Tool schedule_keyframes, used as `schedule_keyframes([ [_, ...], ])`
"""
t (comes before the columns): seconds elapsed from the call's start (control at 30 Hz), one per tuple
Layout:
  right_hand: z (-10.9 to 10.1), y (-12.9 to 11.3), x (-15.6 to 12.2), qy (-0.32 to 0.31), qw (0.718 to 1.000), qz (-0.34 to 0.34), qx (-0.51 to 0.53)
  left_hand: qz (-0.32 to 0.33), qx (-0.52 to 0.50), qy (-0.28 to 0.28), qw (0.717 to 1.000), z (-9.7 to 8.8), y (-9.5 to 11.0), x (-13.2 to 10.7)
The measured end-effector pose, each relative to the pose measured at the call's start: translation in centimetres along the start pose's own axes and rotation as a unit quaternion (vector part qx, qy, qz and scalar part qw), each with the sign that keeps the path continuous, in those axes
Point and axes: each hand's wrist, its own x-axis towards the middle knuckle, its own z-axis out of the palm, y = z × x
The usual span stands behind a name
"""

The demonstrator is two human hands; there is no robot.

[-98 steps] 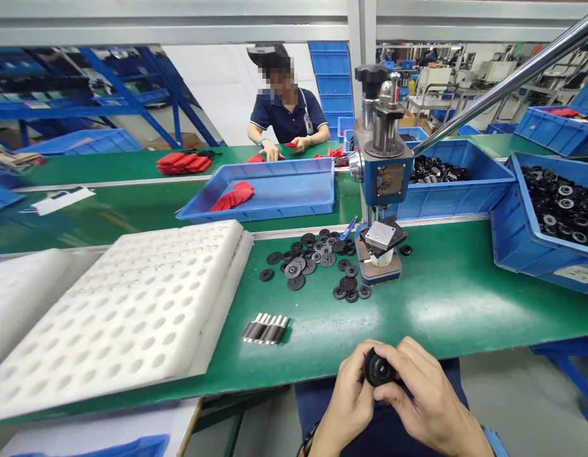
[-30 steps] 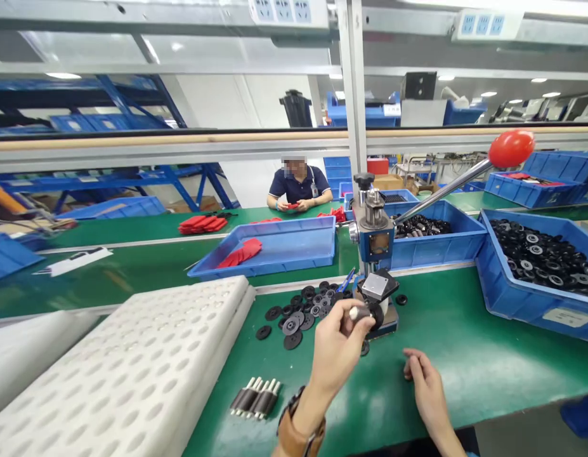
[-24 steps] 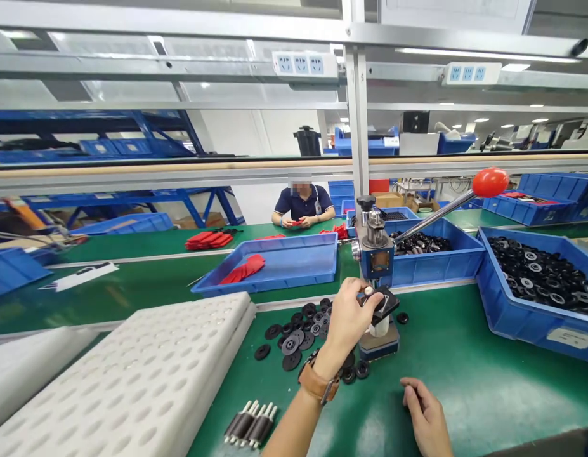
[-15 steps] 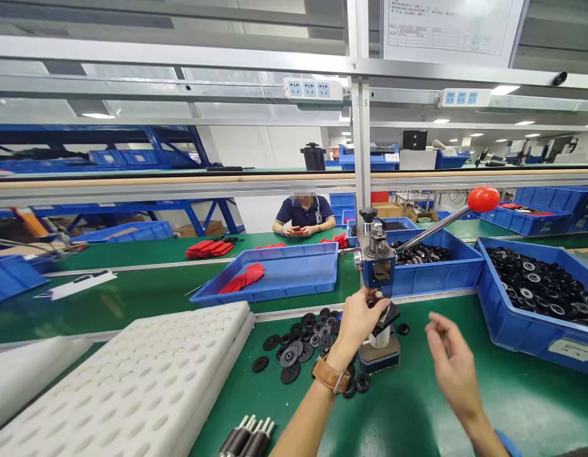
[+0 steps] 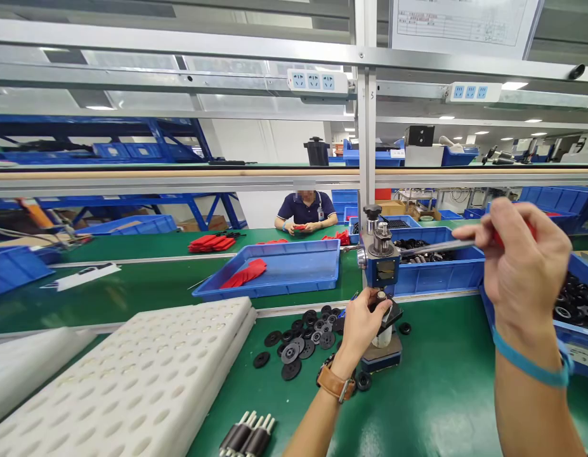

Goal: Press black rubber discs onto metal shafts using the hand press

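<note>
My left hand [image 5: 363,322] pinches a small black part with a metal shaft and holds it on the fixture under the ram of the blue hand press [image 5: 382,266]. My right hand [image 5: 519,260] is closed round the red knob of the press lever [image 5: 436,247], which lies nearly level. Loose black discs [image 5: 303,336] are scattered on the green bench just left of the press base. Several metal-tipped shafts [image 5: 246,437] lie near the front edge.
A white foam tray with holes [image 5: 132,381] fills the left of the bench. Blue bins of black parts [image 5: 576,301] stand at the right and behind the press. A blue tray with red pieces [image 5: 284,270] sits beyond. A person works across the conveyor.
My left hand carried the black part from my lap to the press fixture. My right hand rose from the bench and gripped the red lever knob, which has come down.
</note>
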Motion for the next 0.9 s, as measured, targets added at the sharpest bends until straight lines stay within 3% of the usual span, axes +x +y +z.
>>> schedule_keyframes([
  [0.07, -1.9, -0.6, -3.0, 0.020, 0.996, 0.027, -0.085, 0.007, -0.007, 0.003, 1.000, 0.1, -0.2, -0.1],
  [0.17, -5.0, -1.3, -7.3, 0.020, 0.968, 0.116, -0.222, 0.015, -0.010, 0.007, 1.000, 0.2, -0.2, -0.1],
  [0.27, -7.2, -1.4, -9.7, 0.018, 0.938, 0.166, -0.304, 0.012, -0.013, 0.012, 1.000, 0.3, 0.0, -0.1],
  [0.47, -7.7, -1.3, -8.1, -0.027, 0.903, 0.134, -0.407, 0.007, -0.013, 0.009, 1.000, 0.3, 0.2, -0.1],
  [0.63, -8.4, -1.6, -7.5, -0.079, 0.855, 0.140, -0.494, 0.010, -0.005, 0.007, 1.000, 0.2, 0.2, 0.0],
  [0.8, -11.0, -0.4, -9.0, -0.122, 0.857, 0.146, -0.479, 0.009, 0.016, 0.019, 1.000, 0.3, 0.4, 0.0],
  [0.9, -12.1, -0.2, -7.7, -0.250, 0.813, 0.126, -0.510, 0.008, 0.011, 0.021, 1.000, 0.3, 0.4, 0.0],
])
